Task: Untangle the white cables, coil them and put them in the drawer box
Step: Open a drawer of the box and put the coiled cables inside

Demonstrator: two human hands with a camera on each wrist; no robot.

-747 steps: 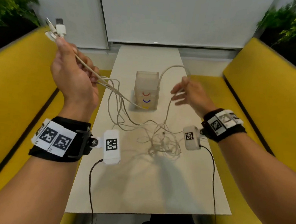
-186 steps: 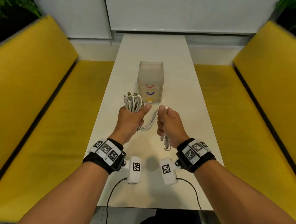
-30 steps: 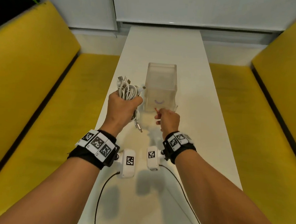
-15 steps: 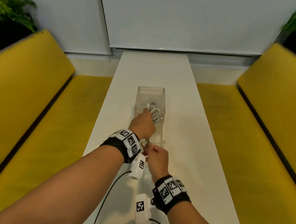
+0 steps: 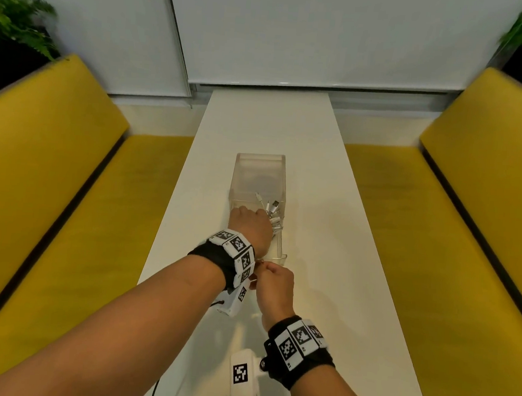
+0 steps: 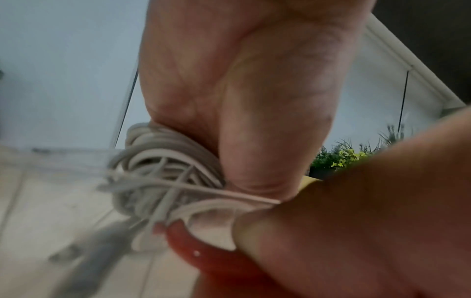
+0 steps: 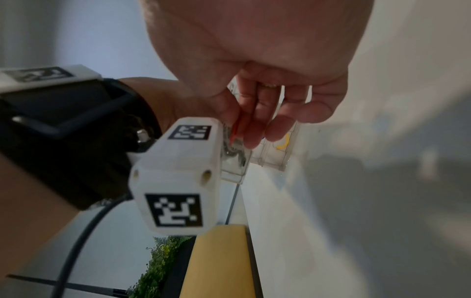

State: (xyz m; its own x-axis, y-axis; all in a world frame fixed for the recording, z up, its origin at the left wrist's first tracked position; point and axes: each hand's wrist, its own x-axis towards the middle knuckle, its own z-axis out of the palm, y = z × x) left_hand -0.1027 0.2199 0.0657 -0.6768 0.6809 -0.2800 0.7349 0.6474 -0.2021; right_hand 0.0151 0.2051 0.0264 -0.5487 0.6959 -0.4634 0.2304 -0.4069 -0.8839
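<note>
Left hand [image 5: 251, 226]: fingers curled tight round the coil [image 6: 163, 171], holding it down inside the open drawer [image 5: 276, 251].
Right hand [image 5: 273, 287]: fingertips [image 7: 254, 129] pinch the drawer's front at its red handle [image 7: 235, 125], just behind the left wrist.
Coil: under the left fingers; plugs [image 5: 271, 206] poke out past the knuckles toward the box [image 5: 259, 176].
Spring-back risk: once the fingers let go, the loops will likely loosen and rise above the drawer wall.
Jam risk: plugs or a stray strand near the thumb could catch the box edge on closing.
Slide risk: a hard push may shove the light box along the table [image 5: 328, 233].
</note>
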